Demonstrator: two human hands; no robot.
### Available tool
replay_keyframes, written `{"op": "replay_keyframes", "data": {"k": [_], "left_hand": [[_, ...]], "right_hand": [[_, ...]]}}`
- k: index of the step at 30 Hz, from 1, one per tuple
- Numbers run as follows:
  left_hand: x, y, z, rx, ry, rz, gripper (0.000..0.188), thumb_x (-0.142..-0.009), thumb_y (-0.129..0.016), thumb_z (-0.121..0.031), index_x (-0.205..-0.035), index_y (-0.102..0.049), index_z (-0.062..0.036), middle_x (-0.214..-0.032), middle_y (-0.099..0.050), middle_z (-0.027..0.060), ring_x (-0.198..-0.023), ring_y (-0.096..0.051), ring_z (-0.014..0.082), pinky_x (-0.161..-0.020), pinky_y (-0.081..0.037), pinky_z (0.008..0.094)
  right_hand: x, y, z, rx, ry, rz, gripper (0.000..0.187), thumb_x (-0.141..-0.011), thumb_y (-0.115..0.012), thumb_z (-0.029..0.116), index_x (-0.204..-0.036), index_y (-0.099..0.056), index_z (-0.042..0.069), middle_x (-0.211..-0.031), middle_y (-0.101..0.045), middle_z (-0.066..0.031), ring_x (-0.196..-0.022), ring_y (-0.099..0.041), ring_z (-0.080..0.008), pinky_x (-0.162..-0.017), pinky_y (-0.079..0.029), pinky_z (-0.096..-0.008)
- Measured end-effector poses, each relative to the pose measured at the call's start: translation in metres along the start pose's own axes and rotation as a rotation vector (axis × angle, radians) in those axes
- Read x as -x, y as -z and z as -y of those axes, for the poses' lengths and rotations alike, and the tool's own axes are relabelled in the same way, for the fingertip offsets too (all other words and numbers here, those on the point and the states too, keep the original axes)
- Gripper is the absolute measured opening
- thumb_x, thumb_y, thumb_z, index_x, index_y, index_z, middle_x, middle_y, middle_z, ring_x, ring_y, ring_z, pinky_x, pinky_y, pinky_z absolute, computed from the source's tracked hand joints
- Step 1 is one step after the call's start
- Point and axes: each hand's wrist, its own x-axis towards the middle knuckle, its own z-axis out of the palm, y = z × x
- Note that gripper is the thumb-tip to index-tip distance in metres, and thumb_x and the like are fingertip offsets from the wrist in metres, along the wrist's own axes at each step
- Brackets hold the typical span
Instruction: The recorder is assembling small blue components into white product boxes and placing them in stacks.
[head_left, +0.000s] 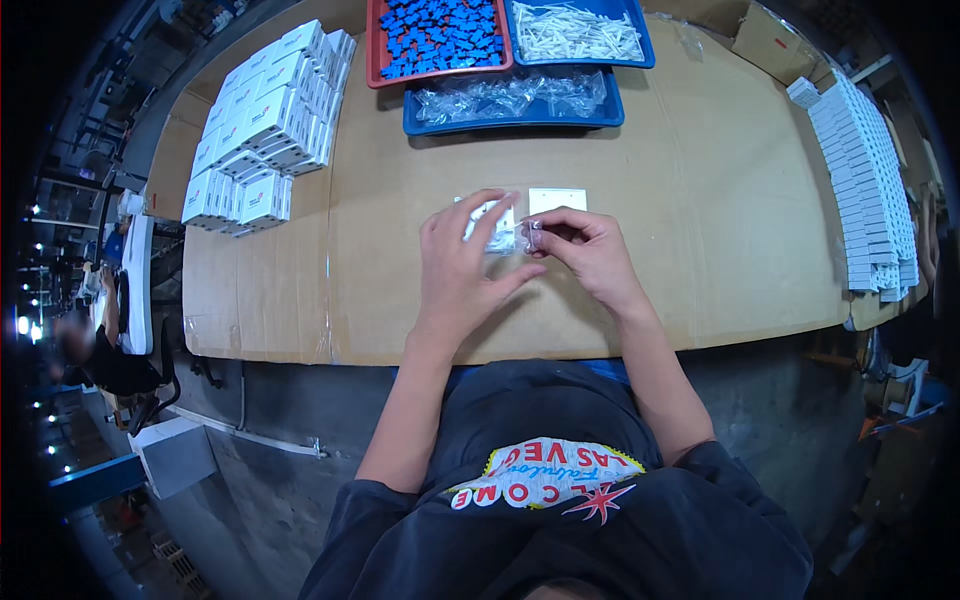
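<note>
My right hand [590,252] pinches a small clear plastic piece [530,236] between thumb and fingertips. It looks like a little bag, but its contents are too small to tell. To its left, my left hand [462,262] is open, its fingers spread and curved around the near side of a white item [507,236]. That item is partly hidden by the fingers, and whether they touch it I cannot tell. Just beyond my right hand lies a flat white square panel [558,198], its near part covered by the hand.
Stacked white boxes [265,115] stand at the left, and rows of white boxes [865,190] line the right edge. At the back are a red tray [374,60] of blue parts, a blue tray [648,45] of white sticks and a blue tray [480,128] of clear bags.
</note>
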Motion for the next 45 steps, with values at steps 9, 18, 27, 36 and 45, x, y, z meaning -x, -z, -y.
{"op": "replay_keyframes", "data": {"k": [9,18,27,36,45], "left_hand": [[0.016,-0.013,0.015,0.006,0.047,0.121,0.058,-0.076,-0.09,-0.031,-0.128,-0.071,-0.0138,-0.112,-0.074,0.0014,-0.106,-0.066,0.0203,-0.098,-0.04,0.0407],[0.015,-0.011,0.016,0.012,-0.033,0.135,0.047,-0.079,-0.088,-0.03,-0.121,-0.074,-0.0135,-0.107,-0.075,0.0037,-0.101,-0.066,0.0215,-0.1,-0.042,0.0428],[0.019,0.002,0.003,0.17,0.075,0.17,0.041,-0.084,-0.086,-0.02,-0.121,-0.075,-0.0068,-0.105,-0.077,0.0075,-0.093,-0.071,0.0213,-0.091,-0.051,0.0378],[0.036,-0.004,-0.003,0.896,0.587,0.4,0.029,-0.1,-0.072,-0.017,-0.123,-0.074,0.0008,-0.105,-0.077,0.006,-0.094,-0.069,0.0124,-0.087,-0.055,0.0297],[0.041,-0.008,-0.005,1.208,0.801,0.507,0.039,-0.108,-0.059,-0.031,-0.122,-0.07,0.0044,-0.103,-0.076,0.0091,-0.093,-0.072,0.0165,-0.088,-0.056,0.0311]], "right_hand": [[-0.001,-0.005,0.001,0.014,-0.044,-0.048,0.012,-0.096,-0.073,-0.002,-0.096,-0.061,-0.002,-0.086,-0.069,-0.004,-0.08,-0.067,-0.0065,-0.069,-0.055,-0.0218],[-0.003,-0.004,-0.003,0.026,-0.033,-0.027,0.013,-0.094,-0.075,-0.002,-0.096,-0.062,-0.001,-0.084,-0.068,-0.0024,-0.075,-0.065,-0.0053,-0.065,-0.052,-0.0203],[0.003,-0.003,0.005,0.259,0.255,-0.031,0.017,-0.106,-0.064,0.016,-0.107,-0.069,-0.001,-0.114,-0.071,-0.0054,-0.103,-0.067,-0.0137,-0.084,-0.055,-0.0291],[0.014,0.008,0.007,0.095,0.227,0.238,0.056,-0.114,-0.045,0.042,-0.106,-0.074,-0.005,-0.121,-0.072,-0.0109,-0.103,-0.068,-0.0183,-0.092,-0.053,-0.0317],[0.017,0.0,0.02,0.168,-0.07,0.439,0.073,-0.111,-0.034,0.06,-0.142,-0.065,0.002,-0.11,-0.075,-0.0125,-0.1,-0.068,-0.0166,-0.093,-0.054,-0.0352]]}}
